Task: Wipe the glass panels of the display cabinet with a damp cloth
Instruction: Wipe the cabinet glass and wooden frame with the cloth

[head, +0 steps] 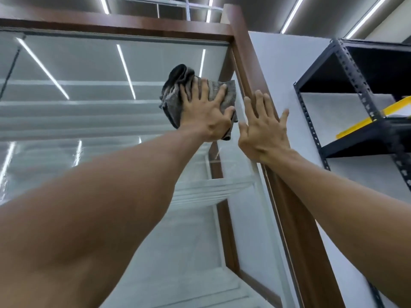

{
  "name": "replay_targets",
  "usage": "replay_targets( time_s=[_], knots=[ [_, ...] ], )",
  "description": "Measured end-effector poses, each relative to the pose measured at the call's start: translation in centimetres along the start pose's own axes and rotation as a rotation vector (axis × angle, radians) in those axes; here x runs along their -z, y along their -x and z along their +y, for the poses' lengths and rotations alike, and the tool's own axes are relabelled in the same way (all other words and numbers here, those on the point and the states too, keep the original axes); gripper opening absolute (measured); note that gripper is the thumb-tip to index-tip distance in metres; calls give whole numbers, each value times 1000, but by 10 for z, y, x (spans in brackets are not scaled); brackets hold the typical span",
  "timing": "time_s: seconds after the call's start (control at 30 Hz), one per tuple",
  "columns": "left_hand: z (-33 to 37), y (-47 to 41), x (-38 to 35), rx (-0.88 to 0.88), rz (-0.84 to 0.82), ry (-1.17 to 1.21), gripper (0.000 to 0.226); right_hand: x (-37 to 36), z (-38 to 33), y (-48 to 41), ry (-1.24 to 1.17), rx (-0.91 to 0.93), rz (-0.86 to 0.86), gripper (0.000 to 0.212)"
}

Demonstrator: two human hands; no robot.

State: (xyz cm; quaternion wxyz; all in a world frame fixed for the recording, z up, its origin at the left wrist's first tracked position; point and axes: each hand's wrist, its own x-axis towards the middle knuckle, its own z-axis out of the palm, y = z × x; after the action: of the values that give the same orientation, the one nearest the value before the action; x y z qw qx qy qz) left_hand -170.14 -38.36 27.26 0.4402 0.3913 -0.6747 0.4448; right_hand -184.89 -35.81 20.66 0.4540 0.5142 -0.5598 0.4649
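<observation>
Against the glass panel (89,107), left hand (206,114) presses cloth (175,85) (grey, bunched).

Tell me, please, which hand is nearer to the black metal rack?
Right. The right hand lies flat on the brown cabinet post, the part nearest the black metal rack. The left hand presses the grey cloth on the glass panel, farther away.

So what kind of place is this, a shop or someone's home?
Probably a shop, showroom or stockroom, though I can't be sure. There's a tall wood-framed glass display cabinet, long strip lights on the ceiling, and a dark metal storage rack beside it.
</observation>
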Motion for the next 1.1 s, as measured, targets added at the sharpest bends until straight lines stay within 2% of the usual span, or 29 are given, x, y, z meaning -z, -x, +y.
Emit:
replay_targets(
  time_s=[0.2, 0.4, 0.53, 0.73, 0.87, 1.1],
  knots=[
    [32, 0, -8, -113, -67, 64, 68, -1, 5, 1, -165, 10, 52, 66],
    [2, 26, -14, -230, -87, 133, 71, 0, 5, 7, -89, 81, 44, 74],
    [-32, 50, -7, -189, -61, 149, 70, -4, -12, 23, 36, 151, -21, 70],
    [-75, 76, 7, -112, -21, 67, 68, -20, -71, 33, -191, 94, -44, 76],
    [-108, 87, 14, -58, -29, 179, 69, -25, -113, 27, -196, 123, -16, 73],
    [-187, 113, 30, 60, 28, 26, 68, -25, -191, 22, -185, 222, -6, 63]
  ],
)
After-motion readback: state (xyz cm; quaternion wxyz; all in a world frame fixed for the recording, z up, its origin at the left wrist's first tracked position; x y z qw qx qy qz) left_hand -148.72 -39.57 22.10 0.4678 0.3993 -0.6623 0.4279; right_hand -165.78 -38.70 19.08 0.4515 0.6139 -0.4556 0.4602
